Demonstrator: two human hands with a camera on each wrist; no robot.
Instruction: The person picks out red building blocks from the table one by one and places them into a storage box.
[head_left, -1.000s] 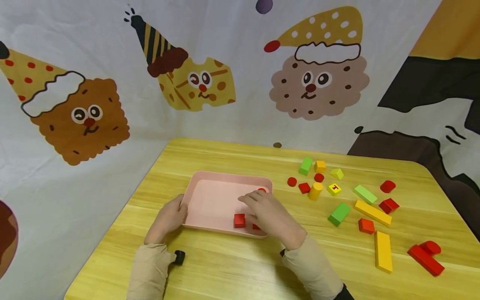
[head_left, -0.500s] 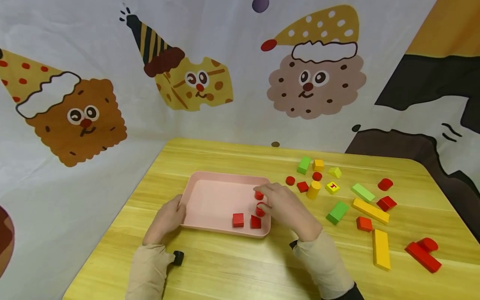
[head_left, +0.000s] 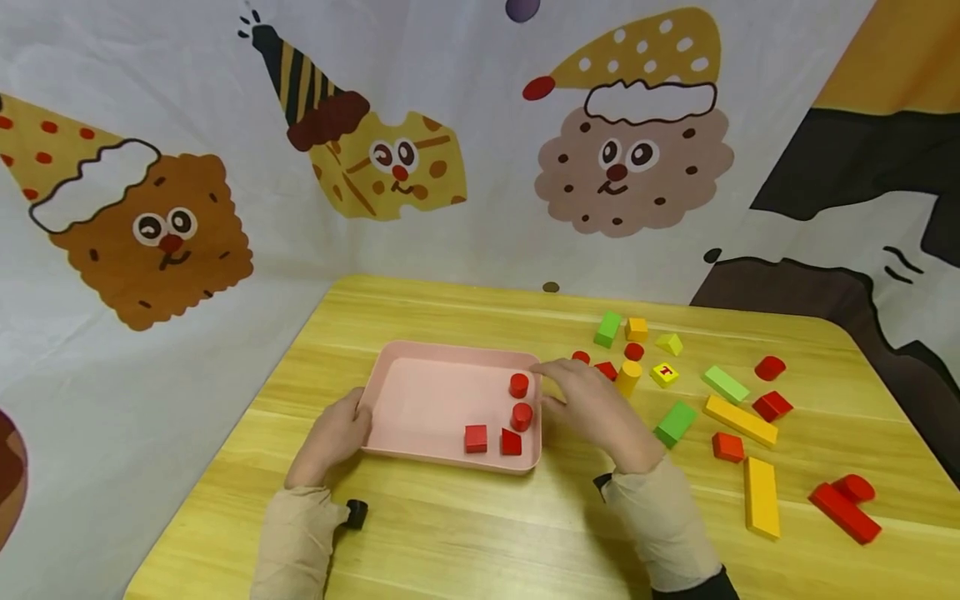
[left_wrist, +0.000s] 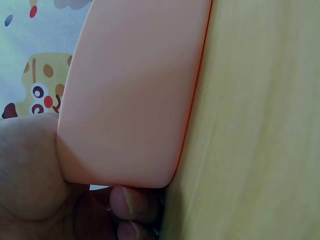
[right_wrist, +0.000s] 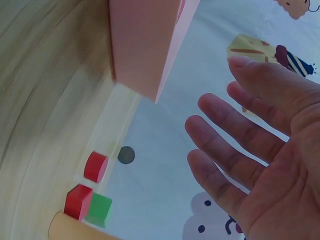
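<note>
A pink tray (head_left: 442,457) lies on the table. Inside, along its right side, are two red cylinders (head_left: 519,385), a red wedge-like block (head_left: 511,442) and a red cube (head_left: 476,438). My left hand (head_left: 335,437) grips the tray's left end; in the left wrist view curled fingers (left_wrist: 131,204) sit against the tray's end wall. Over the tray's right rim hovers my right hand (head_left: 592,408), holding nothing. In the right wrist view its fingers (right_wrist: 225,145) are spread and relaxed, apart from the tray wall (right_wrist: 142,45).
Loose blocks lie right of the tray: a yellow cylinder (head_left: 628,377), green blocks (head_left: 676,422), long yellow blocks (head_left: 762,498), a red bar (head_left: 845,513) and several other red pieces. A printed cloth (head_left: 480,242) hangs behind the wooden table (head_left: 450,533).
My right hand has moved right from above the tray's blocks to its right rim, uncovering the red cylinders and the wedge-like block. The left hand has stayed on the tray.
</note>
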